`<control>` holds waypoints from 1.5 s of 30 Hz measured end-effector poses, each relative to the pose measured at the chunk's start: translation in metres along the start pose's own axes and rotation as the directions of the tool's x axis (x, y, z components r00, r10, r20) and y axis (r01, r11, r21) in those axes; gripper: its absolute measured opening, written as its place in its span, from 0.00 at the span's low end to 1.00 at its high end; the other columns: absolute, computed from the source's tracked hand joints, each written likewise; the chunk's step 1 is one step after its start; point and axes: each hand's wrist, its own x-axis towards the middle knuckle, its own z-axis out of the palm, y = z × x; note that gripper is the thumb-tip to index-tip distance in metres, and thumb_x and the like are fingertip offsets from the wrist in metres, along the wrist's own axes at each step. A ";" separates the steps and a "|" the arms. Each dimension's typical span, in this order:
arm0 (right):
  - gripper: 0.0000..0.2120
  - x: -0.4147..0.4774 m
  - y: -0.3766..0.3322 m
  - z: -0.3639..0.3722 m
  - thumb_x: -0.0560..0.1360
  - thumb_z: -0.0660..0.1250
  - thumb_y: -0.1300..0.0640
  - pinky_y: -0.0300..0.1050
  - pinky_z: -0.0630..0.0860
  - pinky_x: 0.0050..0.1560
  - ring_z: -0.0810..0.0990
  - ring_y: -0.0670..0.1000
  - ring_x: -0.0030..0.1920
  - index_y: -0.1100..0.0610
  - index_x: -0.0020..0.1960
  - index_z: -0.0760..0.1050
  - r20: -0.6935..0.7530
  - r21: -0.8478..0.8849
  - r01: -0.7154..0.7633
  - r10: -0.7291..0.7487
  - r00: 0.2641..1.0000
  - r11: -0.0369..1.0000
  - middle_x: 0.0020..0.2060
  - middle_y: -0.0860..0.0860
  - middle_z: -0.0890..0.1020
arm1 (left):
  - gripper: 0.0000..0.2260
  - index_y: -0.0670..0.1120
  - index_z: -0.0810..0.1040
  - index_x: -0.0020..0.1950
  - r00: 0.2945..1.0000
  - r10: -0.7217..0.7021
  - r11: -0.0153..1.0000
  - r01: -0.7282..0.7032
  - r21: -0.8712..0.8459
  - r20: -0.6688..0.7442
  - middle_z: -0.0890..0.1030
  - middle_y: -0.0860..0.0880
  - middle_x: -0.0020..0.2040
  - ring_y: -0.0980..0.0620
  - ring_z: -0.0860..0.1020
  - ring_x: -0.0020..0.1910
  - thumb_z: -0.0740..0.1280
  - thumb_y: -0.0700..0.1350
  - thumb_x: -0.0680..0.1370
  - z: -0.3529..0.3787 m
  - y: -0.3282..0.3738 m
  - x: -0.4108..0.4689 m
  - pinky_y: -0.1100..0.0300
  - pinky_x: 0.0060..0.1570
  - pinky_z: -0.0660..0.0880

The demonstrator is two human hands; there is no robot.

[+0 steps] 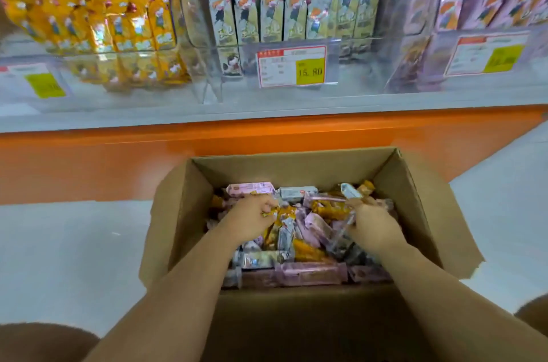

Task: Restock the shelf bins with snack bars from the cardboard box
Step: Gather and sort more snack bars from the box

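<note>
- I read the floor [59,258] as pale and smooth; it carries the box and runs up to the shelf unit.
- The shelf [296,103] is a grey ledge across the upper view, with an orange base panel [89,166] below it.
- The cardboard box [296,167] stands on the floor just in front of the orange base panel, flaps open and spread outward.
- Three clear bins sit side by side on the shelf. The left bin [166,44] holds yellow-wrapped bars, the middle bin [409,5] holds upright green-and-white bars, and the right bin [439,44] holds pink-wrapped bars.
- The snack bars [308,272] lie loose in the box, a mixed pile of pink, yellow and grey-white wrappers pointing every way.
- The left hand [252,217] is inside the box on the left of the pile, fingers curled round a yellow bar [274,212].
- The right hand [375,225] is inside the box on the right, fingers closed round a grey-white bar [351,191] whose end sticks up above the pile. I cannot tell whether it holds more than one.
- A price label [292,66] hangs on the front of the middle bin, showing 15.80 on a yellow patch.
</note>
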 end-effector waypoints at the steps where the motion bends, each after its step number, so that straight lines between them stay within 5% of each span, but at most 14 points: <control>1: 0.23 0.003 0.001 0.005 0.75 0.62 0.62 0.49 0.74 0.50 0.73 0.59 0.61 0.55 0.70 0.66 0.037 -0.010 -0.005 0.005 0.999 1.000 0.62 0.58 0.73 | 0.15 0.47 0.72 0.67 1.000 -0.002 1.000 0.002 0.008 0.012 0.74 0.47 0.64 0.49 0.75 0.61 0.63 0.45 0.80 0.006 0.002 0.004 0.60 0.57 0.70; 8: 0.19 0.018 0.004 0.017 0.74 0.64 0.63 0.42 0.69 0.33 0.79 0.58 0.47 0.60 0.65 0.71 0.044 0.171 -0.063 0.056 0.997 0.983 0.48 0.59 0.79 | 0.20 0.48 0.71 0.67 0.998 -0.050 0.996 0.046 0.080 0.044 0.74 0.47 0.67 0.48 0.73 0.64 0.68 0.49 0.77 0.040 0.007 0.027 0.56 0.60 0.72; 14: 0.24 0.016 -0.008 -0.008 0.73 0.71 0.61 0.44 0.72 0.58 0.73 0.55 0.64 0.55 0.68 0.71 0.057 0.410 0.076 -0.108 0.992 0.909 0.66 0.53 0.74 | 0.19 0.47 0.73 0.65 0.999 -0.022 0.994 0.025 -0.109 0.029 0.73 0.48 0.67 0.52 0.74 0.61 0.70 0.43 0.75 0.022 0.009 0.028 0.62 0.54 0.68; 22: 0.28 0.012 -0.042 -0.017 0.73 0.72 0.57 0.41 0.63 0.66 0.66 0.49 0.71 0.53 0.70 0.68 0.134 0.519 0.219 -0.332 0.934 0.826 0.70 0.49 0.70 | 0.15 0.54 0.74 0.57 0.990 0.129 0.913 -0.099 -0.397 0.048 0.79 0.51 0.55 0.55 0.79 0.50 0.71 0.39 0.74 -0.008 0.034 0.023 0.62 0.51 0.76; 24: 0.28 0.011 -0.042 -0.018 0.72 0.73 0.56 0.37 0.66 0.62 0.71 0.45 0.66 0.53 0.70 0.69 0.123 0.526 0.231 -0.342 0.932 0.818 0.66 0.47 0.74 | 0.15 0.54 0.75 0.54 0.988 0.150 0.889 -0.121 -0.441 0.031 0.80 0.51 0.54 0.55 0.80 0.50 0.72 0.39 0.73 -0.011 0.036 0.022 0.58 0.55 0.76; 27: 0.18 0.011 -0.042 -0.022 0.71 0.73 0.56 0.29 0.67 0.38 0.75 0.34 0.37 0.55 0.60 0.76 0.039 0.559 0.278 -0.360 0.932 0.781 0.41 0.40 0.78 | 0.13 0.54 0.76 0.52 0.990 0.139 0.828 -0.107 -0.551 0.017 0.79 0.50 0.53 0.52 0.81 0.50 0.73 0.40 0.73 -0.015 0.037 0.020 0.54 0.53 0.79; 30: 0.13 0.012 -0.040 -0.024 0.71 0.73 0.55 0.33 0.66 0.37 0.74 0.39 0.35 0.54 0.55 0.77 -0.056 0.560 0.296 -0.321 0.945 0.774 0.38 0.43 0.78 | 0.10 0.51 0.76 0.54 0.998 0.068 0.754 -0.039 -0.656 0.018 0.77 0.49 0.55 0.53 0.80 0.53 0.71 0.42 0.74 -0.018 0.028 0.015 0.58 0.52 0.79; 32: 0.16 0.013 -0.035 -0.024 0.72 0.73 0.54 0.36 0.68 0.39 0.75 0.42 0.38 0.56 0.57 0.77 -0.087 0.533 0.280 -0.277 0.957 0.798 0.44 0.47 0.79 | 0.11 0.50 0.76 0.57 0.998 -0.001 0.873 0.033 -0.486 0.066 0.76 0.52 0.57 0.55 0.77 0.55 0.70 0.47 0.76 -0.019 0.010 0.013 0.58 0.55 0.76; 34: 0.23 0.016 -0.031 -0.021 0.71 0.73 0.52 0.39 0.71 0.49 0.77 0.47 0.48 0.59 0.63 0.75 -0.081 0.508 0.245 -0.237 0.968 0.826 0.54 0.51 0.80 | 0.14 0.49 0.76 0.60 0.976 -0.075 0.986 0.103 -0.130 0.204 0.74 0.54 0.58 0.54 0.74 0.58 0.69 0.49 0.76 -0.015 -0.008 0.008 0.60 0.58 0.71; 36: 0.29 0.017 -0.028 -0.016 0.71 0.73 0.50 0.48 0.70 0.62 0.74 0.52 0.62 0.59 0.68 0.71 -0.036 0.491 0.206 -0.217 0.976 0.846 0.65 0.53 0.75 | 0.16 0.47 0.76 0.62 0.928 -0.144 0.990 0.134 0.054 0.345 0.76 0.52 0.62 0.53 0.74 0.60 0.70 0.48 0.76 -0.007 -0.016 0.006 0.61 0.57 0.69; 39: 0.31 0.017 -0.029 -0.010 0.71 0.73 0.49 0.49 0.71 0.60 0.74 0.53 0.61 0.60 0.69 0.69 0.026 0.496 0.183 -0.225 0.974 0.849 0.66 0.55 0.74 | 0.20 0.45 0.74 0.67 0.891 -0.162 0.969 0.063 0.239 0.425 0.74 0.49 0.66 0.50 0.73 0.63 0.70 0.47 0.76 0.007 -0.010 0.005 0.60 0.58 0.70; 43: 0.32 0.013 -0.033 -0.016 0.72 0.73 0.50 0.48 0.70 0.63 0.73 0.53 0.63 0.60 0.70 0.67 0.035 0.495 0.196 -0.245 0.969 0.846 0.68 0.55 0.72 | 0.19 0.44 0.74 0.66 0.908 -0.142 0.969 0.046 0.244 0.394 0.74 0.47 0.65 0.48 0.73 0.62 0.70 0.44 0.76 0.012 0.000 0.004 0.59 0.56 0.70; 45: 0.28 0.009 -0.035 -0.025 0.72 0.73 0.51 0.44 0.73 0.57 0.76 0.51 0.58 0.59 0.68 0.70 0.036 0.486 0.212 -0.263 0.964 0.848 0.60 0.53 0.77 | 0.18 0.45 0.75 0.65 0.920 -0.121 0.984 0.062 0.164 0.373 0.75 0.48 0.65 0.49 0.73 0.62 0.70 0.44 0.76 0.001 0.006 -0.001 0.60 0.55 0.69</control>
